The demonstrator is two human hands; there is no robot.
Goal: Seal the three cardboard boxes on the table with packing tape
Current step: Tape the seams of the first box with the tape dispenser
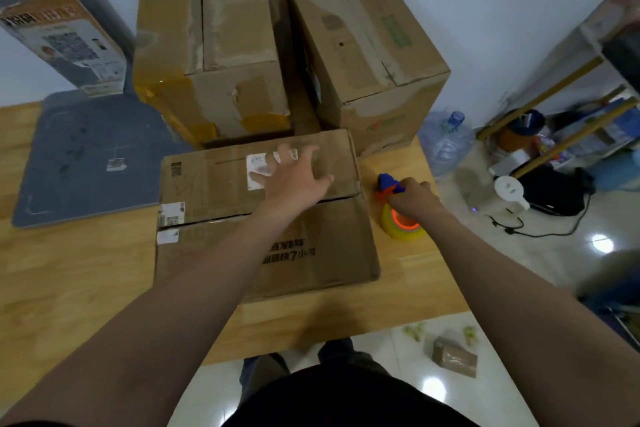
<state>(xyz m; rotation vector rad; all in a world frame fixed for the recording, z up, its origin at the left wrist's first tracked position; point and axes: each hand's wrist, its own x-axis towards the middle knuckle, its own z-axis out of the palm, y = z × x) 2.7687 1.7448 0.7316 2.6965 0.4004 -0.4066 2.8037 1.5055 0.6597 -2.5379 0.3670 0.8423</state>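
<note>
I see 3 boxes on the table (69, 270): 2 tall ones at the back, left box (214, 45) and right box (367, 52), plus the flat front box (311, 270), flaps down, seam untaped. Left hand (294, 177) is spread open over the front box's far flap; motion blur, can't tell if it touches. Right hand (414, 196) grips the tape dispenser (388, 184), with its tape roll (403, 225) on the table just right of the front box.
</note>
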